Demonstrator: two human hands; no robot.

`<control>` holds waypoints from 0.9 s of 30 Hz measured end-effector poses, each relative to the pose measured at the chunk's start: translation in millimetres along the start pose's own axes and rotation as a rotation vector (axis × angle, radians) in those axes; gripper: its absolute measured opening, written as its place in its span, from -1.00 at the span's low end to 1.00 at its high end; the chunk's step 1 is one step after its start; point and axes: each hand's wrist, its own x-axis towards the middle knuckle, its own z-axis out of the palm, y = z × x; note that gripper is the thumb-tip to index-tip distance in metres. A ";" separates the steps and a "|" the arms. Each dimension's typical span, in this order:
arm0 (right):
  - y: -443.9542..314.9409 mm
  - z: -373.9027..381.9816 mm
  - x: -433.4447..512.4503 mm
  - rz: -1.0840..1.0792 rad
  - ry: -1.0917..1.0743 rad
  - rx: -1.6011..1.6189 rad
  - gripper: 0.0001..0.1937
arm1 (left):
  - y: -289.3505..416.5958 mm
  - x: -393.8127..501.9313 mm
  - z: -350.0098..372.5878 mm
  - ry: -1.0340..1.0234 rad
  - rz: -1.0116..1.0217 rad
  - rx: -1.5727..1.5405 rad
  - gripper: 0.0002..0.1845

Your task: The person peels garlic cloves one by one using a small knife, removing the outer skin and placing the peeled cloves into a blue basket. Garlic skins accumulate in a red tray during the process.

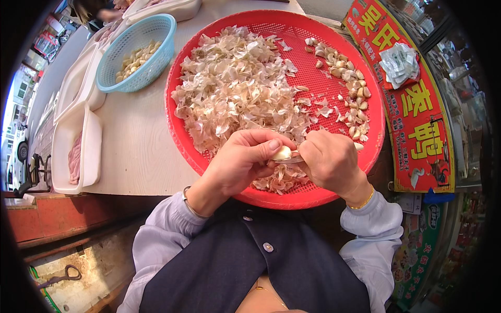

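My left hand [246, 156] pinches a pale garlic clove [282, 153] between thumb and fingers, over the near part of a round red plastic sieve tray [309, 199]. Gripped in my right hand [332, 160] is a small knife; its metal blade [291, 160] lies against the clove, and a whitish handle end [358, 146] sticks out past the fist. A large heap of papery garlic skins [238, 86] covers the tray's left and middle. Along its right side lie many unpeeled garlic cloves [354, 88] in a curved band.
Left of the tray, a light blue plastic basket [166, 47] holds peeled garlic cloves [137, 60]. White plastic tubs [92, 148] stand along the table's left edge, one with pinkish raw meat [75, 158]. A red printed sign [415, 117] with plastic packets [399, 64] borders the right. Another person's hand [109, 15] shows at top left.
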 end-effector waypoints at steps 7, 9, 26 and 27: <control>2.1 0.4 -0.7 0.008 0.030 -0.097 -0.80 | -1.1 -0.6 5.7 -0.020 0.010 -0.024 -0.68; 2.3 3.2 -2.4 -0.015 0.022 -0.068 -0.80 | -1.9 -0.4 4.4 -0.006 0.026 -0.010 -0.68; 1.4 2.5 7.5 0.131 0.027 0.271 -0.72 | -1.3 -0.8 7.8 0.084 0.148 0.212 -0.79; 1.2 3.1 7.1 0.114 0.022 0.242 -0.72 | -2.2 -1.4 10.2 0.104 0.155 0.243 -0.80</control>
